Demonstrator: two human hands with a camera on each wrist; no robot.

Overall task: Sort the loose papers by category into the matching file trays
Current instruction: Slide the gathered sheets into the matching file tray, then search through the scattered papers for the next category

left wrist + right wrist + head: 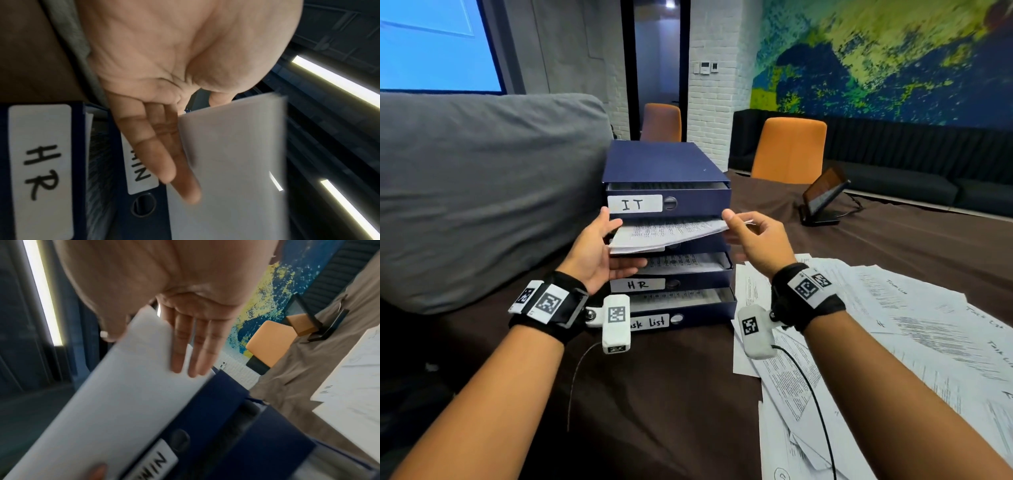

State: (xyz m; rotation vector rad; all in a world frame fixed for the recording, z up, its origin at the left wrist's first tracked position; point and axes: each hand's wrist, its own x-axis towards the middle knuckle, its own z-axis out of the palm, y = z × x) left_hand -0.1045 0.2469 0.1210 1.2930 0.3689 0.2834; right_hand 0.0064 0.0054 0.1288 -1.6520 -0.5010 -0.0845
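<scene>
A white label (pixel 635 204) at centre frame in the head view reads "IT", on the front of the top blue tray (pixel 667 192). Lower, a label (pixel 637 284) reads "HR", and below it another (pixel 650 322) shows "sk List", its start hidden. In the right wrist view, bottom centre, a tray label (pixel 158 460) reads "MIN". Handwritten words on the loose papers (pixel 893 329) at right are too blurred to read surely.
</scene>
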